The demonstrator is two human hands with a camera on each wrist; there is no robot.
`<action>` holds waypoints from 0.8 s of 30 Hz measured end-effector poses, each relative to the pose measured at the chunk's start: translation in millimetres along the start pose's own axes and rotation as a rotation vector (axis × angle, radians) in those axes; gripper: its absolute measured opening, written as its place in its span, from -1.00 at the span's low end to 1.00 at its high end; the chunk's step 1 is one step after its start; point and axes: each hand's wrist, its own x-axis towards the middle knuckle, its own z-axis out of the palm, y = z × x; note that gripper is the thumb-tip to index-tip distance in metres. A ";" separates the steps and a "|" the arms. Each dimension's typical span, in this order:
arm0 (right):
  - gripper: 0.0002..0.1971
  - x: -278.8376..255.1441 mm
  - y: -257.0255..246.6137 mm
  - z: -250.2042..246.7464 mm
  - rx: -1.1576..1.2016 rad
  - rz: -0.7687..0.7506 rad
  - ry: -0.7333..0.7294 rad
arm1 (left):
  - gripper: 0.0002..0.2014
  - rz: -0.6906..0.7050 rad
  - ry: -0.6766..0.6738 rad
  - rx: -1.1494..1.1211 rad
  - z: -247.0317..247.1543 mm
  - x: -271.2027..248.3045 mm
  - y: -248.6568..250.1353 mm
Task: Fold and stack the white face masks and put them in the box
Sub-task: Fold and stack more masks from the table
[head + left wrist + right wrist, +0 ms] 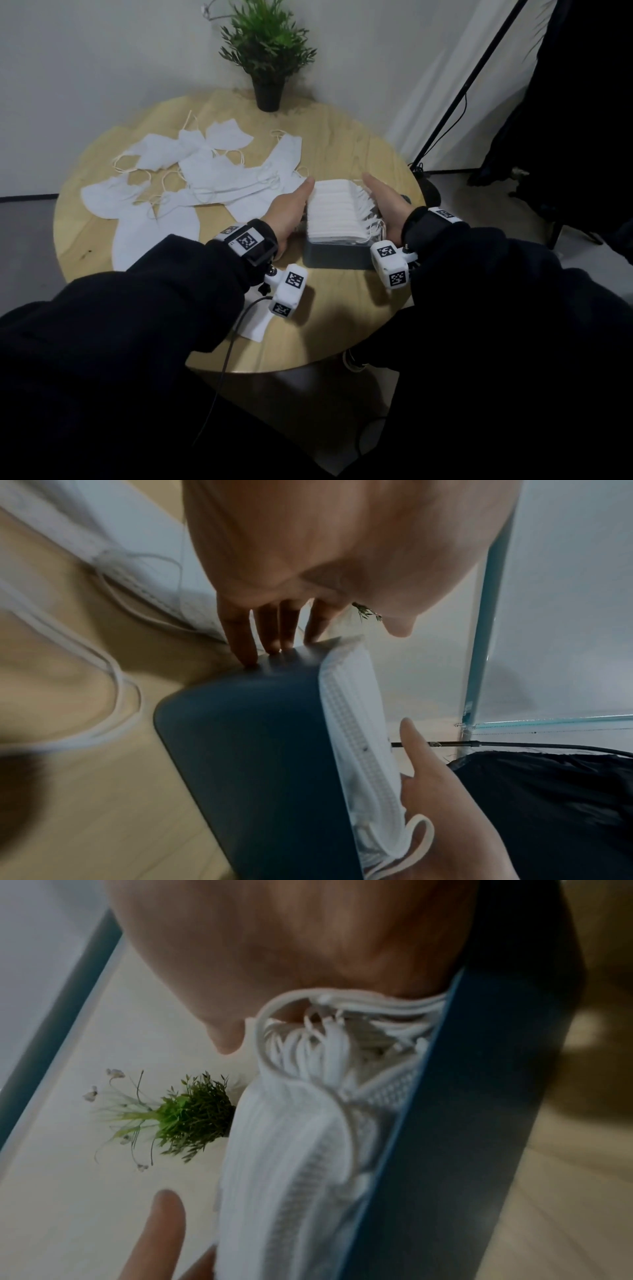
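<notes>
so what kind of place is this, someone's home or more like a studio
Probably a small studio or recording corner rather than a lived-in room: a round wooden table against a bare white wall, a potted plant as the only decoration, and a black stand with a cable beside a white curtain.

White masks (337,212) seen in dark grey-blue box (337,257); pale wood-grain table (342,325); green plant (265,41), black pot (269,92); black-and-white square-patterned wrist markers (247,240).

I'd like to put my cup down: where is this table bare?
Bare wood lies between the potted plant and the dark box, and along the near edge in front of the box. The left side is crowded with loose white masks; both hands flank the box.
</notes>
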 end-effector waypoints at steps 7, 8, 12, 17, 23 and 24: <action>-0.38 -16.4 -7.0 -30.6 -0.092 -0.065 0.156 | -0.45 0.004 -0.012 -0.031 -17.6 1.5 3.3; -0.40 -20.9 -6.1 -37.6 -0.126 -0.098 0.234 | -0.44 0.015 -0.009 -0.014 -22.4 0.6 5.2; -0.56 -47.1 7.1 -56.2 -0.103 -0.335 0.377 | -0.46 0.037 -0.003 0.000 -40.1 -6.5 7.1; -0.78 -81.5 20.2 -36.0 -0.068 -0.574 0.451 | -0.66 0.018 -0.011 0.065 -49.7 -20.9 -2.2; -0.77 -92.8 61.5 60.1 -0.218 -0.517 -0.020 | -0.85 0.205 0.029 1.019 -76.9 -46.0 -9.8; -0.82 -85.8 71.5 74.2 -0.328 -0.504 -0.072 | -0.77 0.195 0.051 1.192 -82.0 -52.5 -11.9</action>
